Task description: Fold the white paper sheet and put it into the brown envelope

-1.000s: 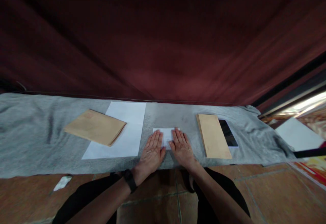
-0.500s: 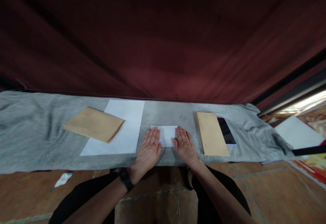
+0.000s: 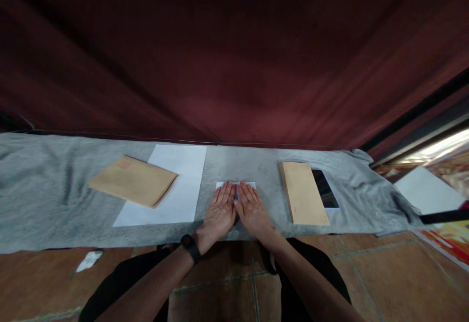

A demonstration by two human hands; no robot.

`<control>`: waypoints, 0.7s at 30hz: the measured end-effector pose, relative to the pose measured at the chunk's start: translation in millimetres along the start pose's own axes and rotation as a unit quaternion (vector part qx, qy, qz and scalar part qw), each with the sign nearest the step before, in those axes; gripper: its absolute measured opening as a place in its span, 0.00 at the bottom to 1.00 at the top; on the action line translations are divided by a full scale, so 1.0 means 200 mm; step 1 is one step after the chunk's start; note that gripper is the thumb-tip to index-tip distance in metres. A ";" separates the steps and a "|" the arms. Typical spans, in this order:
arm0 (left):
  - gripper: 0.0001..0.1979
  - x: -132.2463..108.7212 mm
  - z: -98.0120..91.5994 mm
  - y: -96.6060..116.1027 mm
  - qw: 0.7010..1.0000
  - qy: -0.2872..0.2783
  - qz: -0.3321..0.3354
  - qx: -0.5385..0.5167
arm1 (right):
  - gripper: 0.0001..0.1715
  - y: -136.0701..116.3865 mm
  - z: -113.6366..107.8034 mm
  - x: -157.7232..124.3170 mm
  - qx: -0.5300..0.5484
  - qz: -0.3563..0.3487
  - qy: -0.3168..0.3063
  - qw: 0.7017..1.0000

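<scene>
A small folded sheet of white paper (image 3: pixel 250 184) lies on the grey cloth, mostly covered by my hands so that chiefly its far edge shows. My left hand (image 3: pixel 220 209) rests flat on its left half, fingers stretched out and pointing away from me. Beside it, my right hand (image 3: pixel 252 210) presses flat on the right half, also with straight fingers. The two hands almost meet at the middle of the paper, thumbs close together. Neither hand grips anything.
On the left, brown envelopes (image 3: pixel 134 181) lie across larger white sheets (image 3: pixel 183 185). To the right, a stack of brown envelopes (image 3: pixel 305 192) sits beside a dark phone (image 3: pixel 325 188). The grey cloth (image 3: pixel 242 161) ends at a dark red curtain (image 3: pixel 234 92).
Both hands have slid inward from the paper's outer sides to its middle, covering most of it. The envelopes and phone have stayed in place.
</scene>
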State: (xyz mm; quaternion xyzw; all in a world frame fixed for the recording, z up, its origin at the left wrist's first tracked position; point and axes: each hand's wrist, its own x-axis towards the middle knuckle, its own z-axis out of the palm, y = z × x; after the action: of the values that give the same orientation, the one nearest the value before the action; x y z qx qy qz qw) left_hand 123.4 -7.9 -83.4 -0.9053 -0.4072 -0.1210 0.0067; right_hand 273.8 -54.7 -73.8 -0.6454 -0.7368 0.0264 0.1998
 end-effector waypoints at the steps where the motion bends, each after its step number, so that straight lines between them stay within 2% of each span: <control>1: 0.29 0.00 0.01 0.00 1.000 -0.005 -0.001 0.002 | 0.32 -0.02 0.01 0.01 0.012 -0.011 -0.005 1.000; 8: 0.30 0.01 0.03 -0.02 1.000 0.009 -0.013 -0.002 | 0.32 -0.04 0.05 0.02 -0.004 -0.002 0.001 1.000; 14: 0.31 0.00 0.06 -0.06 0.999 0.050 -0.018 -0.010 | 0.30 0.00 0.07 0.01 -0.043 0.004 0.026 0.999; 21: 0.31 -0.02 0.07 -0.09 0.997 0.060 -0.047 0.001 | 0.33 0.07 0.08 0.00 -0.077 0.032 0.047 0.995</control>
State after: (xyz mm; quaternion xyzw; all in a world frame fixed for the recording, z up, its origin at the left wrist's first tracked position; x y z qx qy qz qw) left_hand 110.2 3.5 -100.0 -0.8760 -0.4486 -0.1751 0.0261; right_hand 282.9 -49.6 -92.2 -0.6829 -0.7051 -0.0546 0.1832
